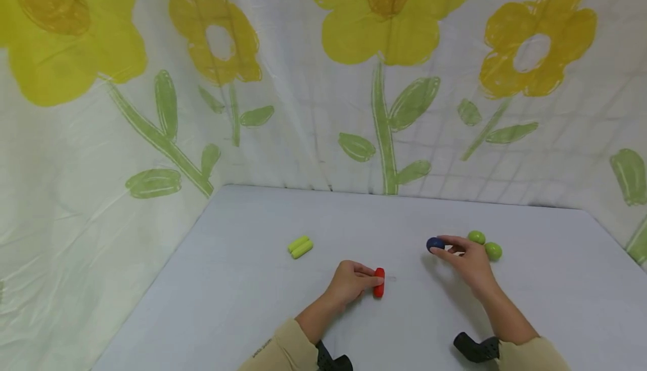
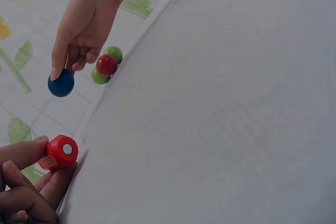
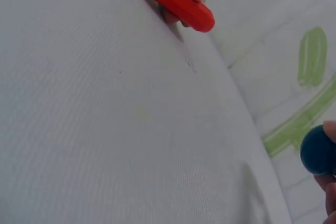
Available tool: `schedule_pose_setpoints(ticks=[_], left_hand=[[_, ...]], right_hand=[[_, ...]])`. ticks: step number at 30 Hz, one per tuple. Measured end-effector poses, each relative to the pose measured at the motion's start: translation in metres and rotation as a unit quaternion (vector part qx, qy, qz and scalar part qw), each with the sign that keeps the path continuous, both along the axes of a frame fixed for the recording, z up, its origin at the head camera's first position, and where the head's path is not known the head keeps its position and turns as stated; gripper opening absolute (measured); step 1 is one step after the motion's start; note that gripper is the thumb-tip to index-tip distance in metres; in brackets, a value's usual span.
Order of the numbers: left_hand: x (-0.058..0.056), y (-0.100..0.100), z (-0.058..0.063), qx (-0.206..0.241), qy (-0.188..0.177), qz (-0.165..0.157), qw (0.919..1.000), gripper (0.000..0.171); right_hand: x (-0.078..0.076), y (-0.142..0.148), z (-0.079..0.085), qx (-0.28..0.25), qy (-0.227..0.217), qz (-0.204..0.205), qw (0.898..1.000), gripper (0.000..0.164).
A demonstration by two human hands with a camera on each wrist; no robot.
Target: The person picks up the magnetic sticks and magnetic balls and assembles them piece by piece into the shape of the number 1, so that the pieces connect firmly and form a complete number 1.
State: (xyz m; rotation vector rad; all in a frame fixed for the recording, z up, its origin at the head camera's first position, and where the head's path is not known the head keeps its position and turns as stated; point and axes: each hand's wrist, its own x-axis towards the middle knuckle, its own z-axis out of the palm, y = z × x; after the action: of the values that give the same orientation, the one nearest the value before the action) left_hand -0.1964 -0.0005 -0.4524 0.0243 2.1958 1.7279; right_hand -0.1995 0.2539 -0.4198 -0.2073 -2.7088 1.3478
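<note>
In the head view my left hand (image 1: 350, 282) pinches a short, chunky red stick (image 1: 379, 283) between thumb and fingers, near the middle of the table. The stick's faceted end, with a white dot and a barcode label, faces the left wrist view. My right hand (image 1: 469, 260) holds a dark blue ball (image 1: 435, 244) between thumb and fingertips, raised over the tabletop. Just beyond that hand lie two green balls (image 1: 493, 251). A red ball (image 2: 106, 65) appears with them in the left wrist view; from the head the right hand hides it.
Two short yellow-green sticks (image 1: 301, 246) lie side by side left of centre on the white table (image 1: 227, 303). A curtain (image 1: 293, 152) with painted yellow flowers hangs behind the table's far edge. Dark wrist devices (image 1: 475, 348) sit at both sleeves.
</note>
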Motion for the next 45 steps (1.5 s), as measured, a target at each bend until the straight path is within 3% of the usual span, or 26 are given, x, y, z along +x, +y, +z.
schedule_pose_setpoints(ticks=[26,45], left_hand=[[0.002,-0.001,0.001,-0.012,-0.004,-0.003,0.9999,0.025],[0.0,-0.001,0.0,0.007,0.008,-0.011,0.9999,0.023]], right_hand=[[-0.016,-0.04,-0.009,-0.036,-0.021,0.088,0.995,0.047],[-0.02,-0.065,-0.013,-0.045,-0.019,0.101,0.994,0.042]])
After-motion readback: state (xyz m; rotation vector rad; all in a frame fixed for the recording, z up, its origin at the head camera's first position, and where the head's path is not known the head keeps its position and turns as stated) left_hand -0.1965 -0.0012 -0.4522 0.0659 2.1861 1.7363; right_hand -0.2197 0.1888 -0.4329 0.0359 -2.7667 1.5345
